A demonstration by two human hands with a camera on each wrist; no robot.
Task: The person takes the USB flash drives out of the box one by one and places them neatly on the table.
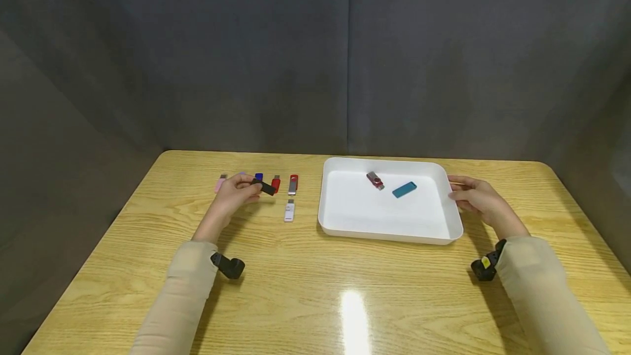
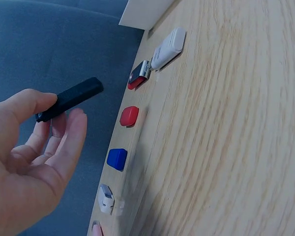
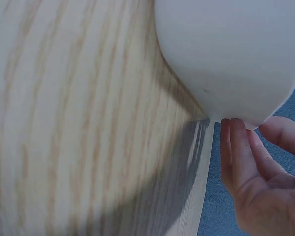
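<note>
My left hand (image 1: pixel 235 193) holds a black USB stick (image 2: pixel 76 98) between thumb and fingers, raised above the table. Beneath and beyond it is a row of USB sticks: a pink one (image 1: pixel 220 182), a pale one (image 2: pixel 106 199) partly hidden by the hand in the head view, a blue one (image 2: pixel 117 159), a red one (image 1: pixel 276 184) and a red one with a silver swivel cover (image 1: pixel 293 184). Nearer me lies a white USB stick (image 1: pixel 289 211). At the right end of a white tray (image 1: pixel 384 233), my right hand (image 1: pixel 480 199) touches the wall with extended fingers.
Inside the tray lie a dark red and silver USB stick (image 1: pixel 375 180) and a teal one (image 1: pixel 405 189). The wooden table (image 1: pixel 276 289) ends at a dark grey curtain (image 1: pixel 246 70) behind. Each wrist carries a small black camera.
</note>
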